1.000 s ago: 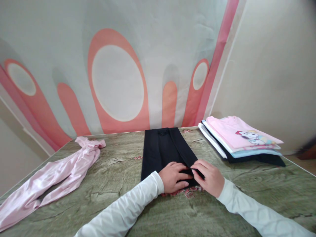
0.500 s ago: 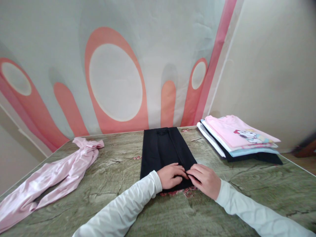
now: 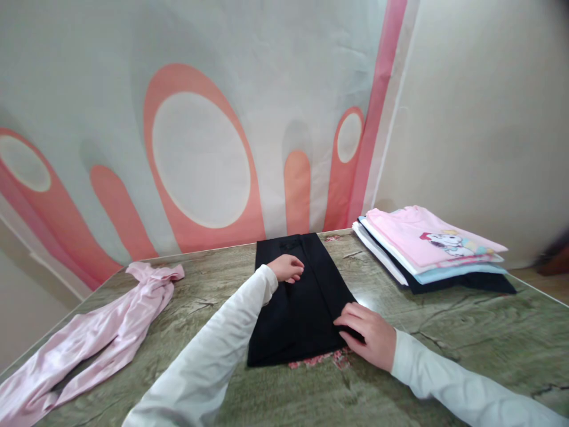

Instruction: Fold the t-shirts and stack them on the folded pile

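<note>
**Partway There: Black Garment Lies in a Long Panel Under My Hands**

Flat on the table [image 3: 178,314], straight in front of me, a black garment [image 3: 306,314] lies as a long, narrow strip, one end near the far edge and the other towards me. A lengthwise edge runs along its right side, so I judge the sides already turned in; its length, by the look of it, is not yet doubled over. The layers look mostly smooth, with faint creases.

My left hand [image 3: 287,268] hangs over the upper left part of the cloth, fingers loosely curled and nothing visible in their grasp; whether they touch the fabric, I cannot tell. My right hand [image 3: 368,335] is at the near right edge, fingers bent and thumb apart, with black cloth showing between them. A light pinch or a mere touch: I cannot say which.

Just beyond the near end, a flower print [image 3: 311,360] shows on the tabletop.

To my right, well apart from the black garment, sits a pile of folded clothes [image 3: 380,252], a pink shirt [image 3: 400,237] with a cartoon dog on top: finished pieces, I judge. To my left, a pink garment [image 3: 120,320] lies stretched out, loose and wrinkled, apparently untouched work.
</note>
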Available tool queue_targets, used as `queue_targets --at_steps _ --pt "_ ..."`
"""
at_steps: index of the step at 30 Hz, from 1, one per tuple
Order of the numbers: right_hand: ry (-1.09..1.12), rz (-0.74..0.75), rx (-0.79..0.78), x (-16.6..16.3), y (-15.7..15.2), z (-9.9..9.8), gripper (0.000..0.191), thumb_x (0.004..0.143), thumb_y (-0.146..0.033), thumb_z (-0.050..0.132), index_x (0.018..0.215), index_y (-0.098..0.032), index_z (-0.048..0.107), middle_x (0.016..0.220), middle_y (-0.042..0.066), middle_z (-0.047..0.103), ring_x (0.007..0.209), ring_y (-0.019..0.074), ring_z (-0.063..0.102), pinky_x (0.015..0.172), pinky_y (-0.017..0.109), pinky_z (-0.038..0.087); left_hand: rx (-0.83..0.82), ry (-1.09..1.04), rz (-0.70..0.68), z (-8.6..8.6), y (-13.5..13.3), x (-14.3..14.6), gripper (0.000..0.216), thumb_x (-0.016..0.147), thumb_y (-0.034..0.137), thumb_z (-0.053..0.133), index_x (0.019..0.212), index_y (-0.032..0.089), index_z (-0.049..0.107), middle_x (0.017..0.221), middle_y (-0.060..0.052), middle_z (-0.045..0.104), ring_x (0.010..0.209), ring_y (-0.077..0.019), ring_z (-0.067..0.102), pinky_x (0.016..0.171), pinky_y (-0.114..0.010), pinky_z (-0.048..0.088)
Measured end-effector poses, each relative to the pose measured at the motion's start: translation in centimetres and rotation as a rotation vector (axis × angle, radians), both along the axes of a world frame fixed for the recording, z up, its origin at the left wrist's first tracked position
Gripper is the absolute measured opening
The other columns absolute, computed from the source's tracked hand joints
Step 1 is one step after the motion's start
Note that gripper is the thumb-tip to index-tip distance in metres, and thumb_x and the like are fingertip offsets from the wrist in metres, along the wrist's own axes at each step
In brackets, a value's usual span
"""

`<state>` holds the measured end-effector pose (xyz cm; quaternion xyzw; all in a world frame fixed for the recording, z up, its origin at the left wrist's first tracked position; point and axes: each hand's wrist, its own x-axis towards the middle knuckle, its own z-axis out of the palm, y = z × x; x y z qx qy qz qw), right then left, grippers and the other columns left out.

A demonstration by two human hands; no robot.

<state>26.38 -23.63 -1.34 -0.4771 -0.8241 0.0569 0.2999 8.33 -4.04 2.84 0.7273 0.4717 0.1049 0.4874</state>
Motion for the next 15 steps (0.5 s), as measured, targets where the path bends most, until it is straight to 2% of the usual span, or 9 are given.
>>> queue_targets --at_steps 5,9,12,15 --pt "-0.013 0.035 0.039 0.2 0.1 -0.2 0.020 0.077 -0.012 0.049 0.092 -0.018 0.061 0.079 0.006 0.054 0.075 0.0158 0.051 0.065 0.029 0.042 0.116 -0.030 0.226 -2.1 4.6 3.9 0.018 0.076 0.013 0.058 0.093 0.009 0.055 0.080 -0.007 0.063 0.069 -0.0110 0.062 0.058 -0.018 0.051" --pt "-0.057 0.067 0.113 0.3 0.3 -0.3 0.022 0.080 -0.012 0.047 0.094 -0.018 0.061 0.077 0.005 0.054 0.072 0.0154 0.049 0.061 0.028 0.040 0.229 -0.004 0.335 -3.8 7.3 6.4 0.021 0.077 0.021 0.059 0.094 0.010 0.053 0.081 -0.008 0.062 0.069 -0.0122 0.062 0.055 -0.019 0.051" --pt "-0.122 0.065 0.160 0.3 0.3 -0.3 0.022 0.081 -0.012 0.045 0.095 -0.017 0.061 0.074 0.005 0.054 0.070 0.0155 0.048 0.059 0.028 0.038 0.324 0.046 0.376 -4.5 8.5 7.0 0.029 0.073 0.025 0.062 0.096 0.013 0.051 0.083 -0.007 0.062 0.067 -0.0146 0.062 0.055 -0.024 0.051" --pt "-0.197 0.062 0.224 0.2 0.4 -0.4 0.021 0.083 -0.013 0.044 0.093 -0.017 0.062 0.071 0.005 0.054 0.067 0.0151 0.046 0.057 0.029 0.036 0.441 0.103 0.390 -4.7 8.8 6.8 0.031 0.070 0.019 0.062 0.098 0.016 0.049 0.086 -0.006 0.061 0.072 -0.0159 0.062 0.064 -0.027 0.050"
